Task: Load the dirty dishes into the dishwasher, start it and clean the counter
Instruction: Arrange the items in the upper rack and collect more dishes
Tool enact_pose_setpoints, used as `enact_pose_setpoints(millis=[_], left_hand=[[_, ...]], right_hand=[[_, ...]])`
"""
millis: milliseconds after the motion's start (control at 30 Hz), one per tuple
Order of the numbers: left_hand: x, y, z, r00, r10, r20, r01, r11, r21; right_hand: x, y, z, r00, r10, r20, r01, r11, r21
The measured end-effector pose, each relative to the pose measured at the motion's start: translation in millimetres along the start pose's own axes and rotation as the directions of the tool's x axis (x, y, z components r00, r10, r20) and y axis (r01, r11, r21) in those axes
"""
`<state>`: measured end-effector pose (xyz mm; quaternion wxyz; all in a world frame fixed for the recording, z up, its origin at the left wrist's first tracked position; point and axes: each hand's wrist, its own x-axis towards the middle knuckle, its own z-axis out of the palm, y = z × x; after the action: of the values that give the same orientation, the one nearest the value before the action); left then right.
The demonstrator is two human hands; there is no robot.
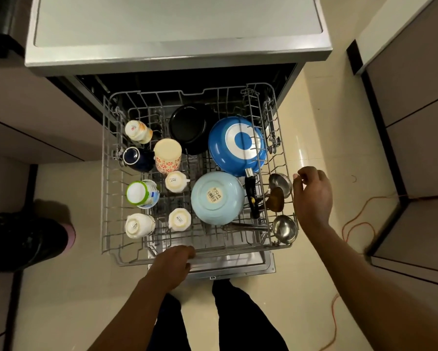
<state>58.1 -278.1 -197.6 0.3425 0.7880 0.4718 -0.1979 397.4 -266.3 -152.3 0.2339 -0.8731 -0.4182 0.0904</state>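
Observation:
The dishwasher [177, 54] stands with its wire upper rack [106, 173] pulled out over the lowered door [238, 264]. In the rack sit upside-down cups and mugs [167, 154], a light blue bowl [216, 197], a blue pan [238, 145], a black pan [190, 126] and steel ladles [285, 228]. My left hand [173, 264] grips the rack's front rail. My right hand [313, 195] hovers beside the rack's right edge near the ladles, fingers loosely curled and holding nothing.
A black bin bag [23, 239] sits on the floor at the left. An orange cable [357, 226] runs over the cream tiles at the right. Dark cabinets [420, 127] flank both sides. My legs [238, 317] stand just before the door.

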Motion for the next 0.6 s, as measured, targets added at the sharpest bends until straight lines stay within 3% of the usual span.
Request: enact_pose_setpoints(millis=[33,100,200,267,333,467,600], left_hand=[[-1.7,1.9,-0.2,1.0,-0.001,-0.007,0.001,1.0,0.011],[-5.3,3.3,1.9,1.0,0.001,-0.025,0.0,0.999,0.041],[-12.2,4.8,5.1,0.995,0.014,-0.101,-0.008,0.998,0.056],[-15.4,4.5,10.6,0.99,0.062,-0.127,-0.054,0.996,0.066],[-15.7,2.1,14.4,0.986,0.086,-0.145,-0.067,0.988,0.136],[-15.1,-12.8,20.9,0.972,0.086,-0.22,-0.059,0.99,0.125],[-17.4,-26.8,20.9,0.951,0.14,-0.276,-0.115,0.988,0.105]], right_hand=[[-13.7,-5.9,-0.8,0.994,-0.11,-0.013,0.11,0.994,0.026],[-46.9,-19.1,1.5,0.939,-0.33,0.101,0.322,0.943,0.091],[-105.7,-27.1,18.9,0.725,-0.594,0.348,0.601,0.793,0.102],[-139.8,-25.7,34.3,0.616,-0.601,0.51,0.669,0.741,0.066],[-159.3,-19.9,47.8,0.624,-0.507,0.595,0.627,0.779,0.007],[-163.4,-10.9,55.0,0.702,-0.392,0.594,0.52,0.853,-0.051],[-154.5,-12.2,54.7,0.655,-0.435,0.618,0.598,0.799,-0.071]])
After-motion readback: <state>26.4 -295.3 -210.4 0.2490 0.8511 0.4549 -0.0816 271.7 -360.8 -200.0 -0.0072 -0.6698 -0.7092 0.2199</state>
